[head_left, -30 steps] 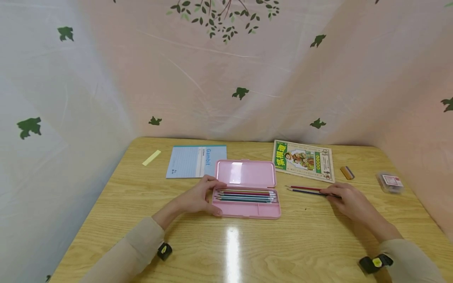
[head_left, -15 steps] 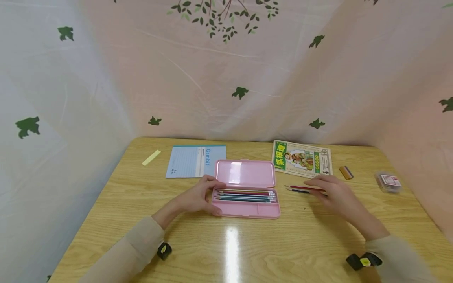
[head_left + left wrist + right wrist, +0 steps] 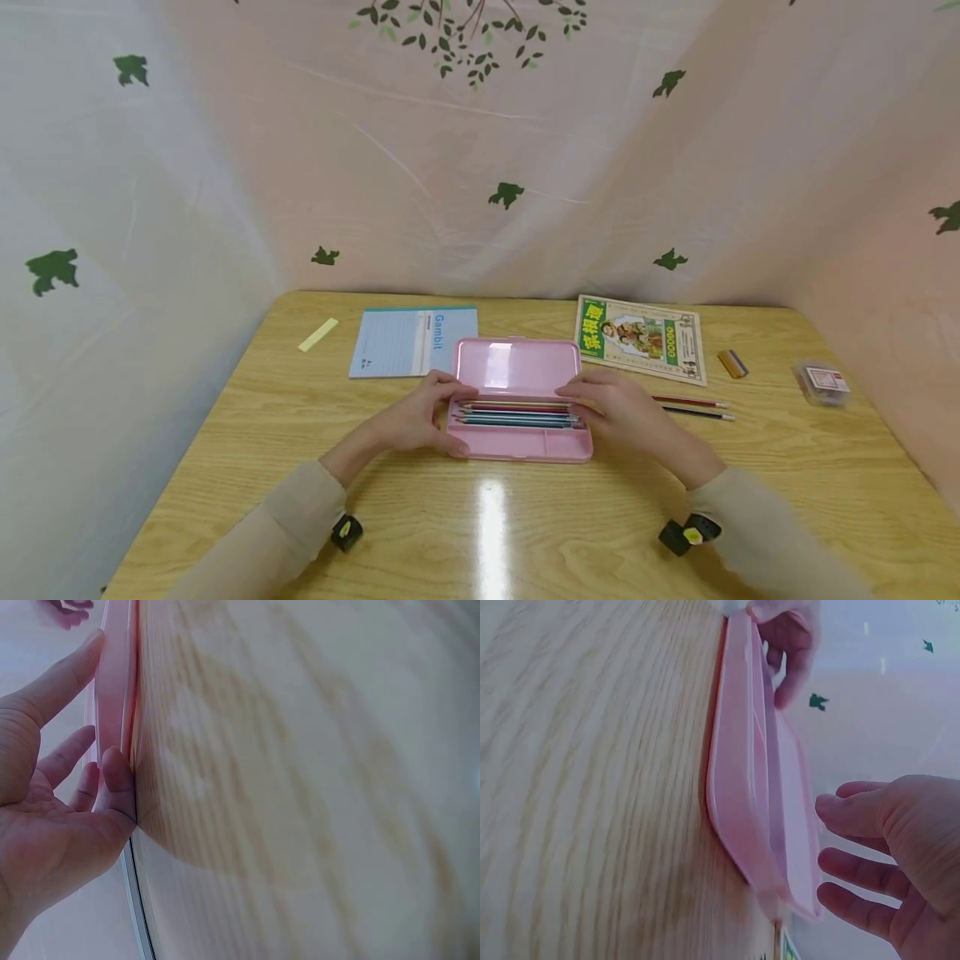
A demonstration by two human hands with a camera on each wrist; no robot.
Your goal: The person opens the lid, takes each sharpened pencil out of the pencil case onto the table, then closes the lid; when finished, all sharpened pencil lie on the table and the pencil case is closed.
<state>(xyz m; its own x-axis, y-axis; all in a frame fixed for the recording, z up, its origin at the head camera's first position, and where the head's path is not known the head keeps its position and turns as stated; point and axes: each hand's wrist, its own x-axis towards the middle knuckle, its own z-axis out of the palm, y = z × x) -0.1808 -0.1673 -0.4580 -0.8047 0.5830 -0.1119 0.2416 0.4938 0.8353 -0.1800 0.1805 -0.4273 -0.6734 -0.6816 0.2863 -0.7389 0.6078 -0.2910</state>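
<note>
Pink pencil case (image 3: pixel 520 408) lies open mid-table, lid flat behind the tray, pencils (image 3: pixel 517 414) in a row along the tray so each can be picked out. Left hand (image 3: pixel 415 419) clasps the case's left end, thumb and fingers (image 3: pixel 116 776) on its edge, likely steadying it. Right hand (image 3: pixel 622 412) at the case's right end, fingers (image 3: pixel 851 870) loosely spread, gripping nothing. Two loose pencils (image 3: pixel 693 407) right of the case; blue notebook (image 3: pixel 411 340) behind-left; booklet (image 3: pixel 641 339) behind-right.
</note>
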